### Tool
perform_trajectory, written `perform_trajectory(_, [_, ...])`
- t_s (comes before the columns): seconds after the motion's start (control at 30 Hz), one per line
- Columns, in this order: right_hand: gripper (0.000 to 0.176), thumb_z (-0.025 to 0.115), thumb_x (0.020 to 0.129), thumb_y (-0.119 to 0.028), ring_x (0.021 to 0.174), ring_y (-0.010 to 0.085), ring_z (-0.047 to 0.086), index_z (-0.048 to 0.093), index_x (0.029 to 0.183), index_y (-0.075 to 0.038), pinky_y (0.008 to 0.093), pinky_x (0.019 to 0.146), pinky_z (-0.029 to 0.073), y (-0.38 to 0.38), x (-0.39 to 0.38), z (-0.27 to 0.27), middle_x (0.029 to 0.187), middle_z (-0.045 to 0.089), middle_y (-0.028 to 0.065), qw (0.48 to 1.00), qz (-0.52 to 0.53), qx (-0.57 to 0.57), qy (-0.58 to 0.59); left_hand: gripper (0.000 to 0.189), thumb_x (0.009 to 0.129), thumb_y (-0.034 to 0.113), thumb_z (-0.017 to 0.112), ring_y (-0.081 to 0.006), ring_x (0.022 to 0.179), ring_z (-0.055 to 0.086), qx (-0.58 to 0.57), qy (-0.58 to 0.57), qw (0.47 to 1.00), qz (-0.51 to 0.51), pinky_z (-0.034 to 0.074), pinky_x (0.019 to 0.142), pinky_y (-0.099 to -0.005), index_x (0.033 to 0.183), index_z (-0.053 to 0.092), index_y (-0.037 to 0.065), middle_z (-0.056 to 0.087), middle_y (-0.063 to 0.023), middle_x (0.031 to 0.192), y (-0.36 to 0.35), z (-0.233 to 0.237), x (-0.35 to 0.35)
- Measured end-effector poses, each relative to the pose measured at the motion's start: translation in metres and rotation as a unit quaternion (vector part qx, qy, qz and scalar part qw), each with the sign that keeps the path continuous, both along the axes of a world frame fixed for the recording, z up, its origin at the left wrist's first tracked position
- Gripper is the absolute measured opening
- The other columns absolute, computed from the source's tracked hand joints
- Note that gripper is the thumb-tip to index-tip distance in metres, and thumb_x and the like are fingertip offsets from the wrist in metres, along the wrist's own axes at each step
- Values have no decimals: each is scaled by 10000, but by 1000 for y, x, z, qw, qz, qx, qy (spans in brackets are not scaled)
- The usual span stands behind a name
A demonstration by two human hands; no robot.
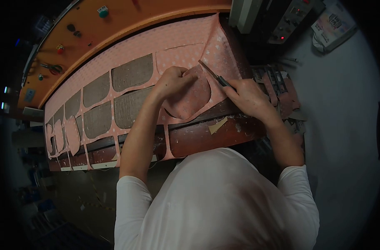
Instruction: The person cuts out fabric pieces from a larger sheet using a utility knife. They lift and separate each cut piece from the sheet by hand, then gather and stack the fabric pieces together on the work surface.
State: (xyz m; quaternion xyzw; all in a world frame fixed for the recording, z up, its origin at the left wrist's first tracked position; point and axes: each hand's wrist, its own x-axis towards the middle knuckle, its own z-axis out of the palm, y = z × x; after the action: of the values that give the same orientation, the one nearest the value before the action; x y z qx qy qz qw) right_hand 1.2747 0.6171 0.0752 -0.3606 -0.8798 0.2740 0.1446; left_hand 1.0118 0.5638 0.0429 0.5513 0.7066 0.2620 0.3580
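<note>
A pink patterned sheet (177, 31) lies over the table, with rounded pieces cut out of its lower part. My left hand (175, 82) is closed on the upper edge of a rounded pink piece (192, 100), its thumb and fingers pinched together. Dark gaps show along this piece's left and lower edges. My right hand (248, 96) is wrapped round the dark handle of a knife (213, 73). The knife's narrow blade points up and left, its tip just right of my left fingers.
Grey-brown surface shows through the cut-outs. Several loose pink pieces (73, 135) lie at the left end. An orange panel (127, 14) with buttons and scissors (52, 68) runs along the back. Offcuts (285, 93) are heaped right of the table; a white bag (333, 27) stands at top right.
</note>
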Motion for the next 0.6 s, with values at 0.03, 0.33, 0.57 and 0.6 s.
perform_trajectory(0.03, [331,571,925,-228,765,483,642,660,830,76,534,727,514,-1,-1,2,763,631,308,1000,-1,-13,2,511,915,421,674,-216,772,692,-1,7,1000,0,542,737,-355,1067,730,-63,708,-166,790,0,0,0])
perform_trajectory(0.33, [350,570,929,-232,759,482,645,653,805,85,530,726,515,-3,-1,-2,761,630,309,1000,-17,-19,2,483,920,411,674,-243,733,697,14,22,1000,-1,541,716,-374,1040,739,-53,704,-185,759,0,-2,0])
perform_trajectory(0.57, [353,560,934,-239,766,480,647,662,819,78,528,735,518,-3,-1,-4,762,633,304,999,-1,-39,23,447,921,376,671,-262,711,700,31,45,998,-16,539,701,-381,1015,740,-55,695,-202,741,0,-1,2])
perform_trajectory(0.6, [340,569,943,-240,741,465,642,663,851,73,510,708,508,-2,-2,-4,757,627,296,999,1,-43,21,444,921,374,672,-263,707,699,34,47,998,-17,538,697,-381,1011,740,-56,693,-203,739,0,0,2])
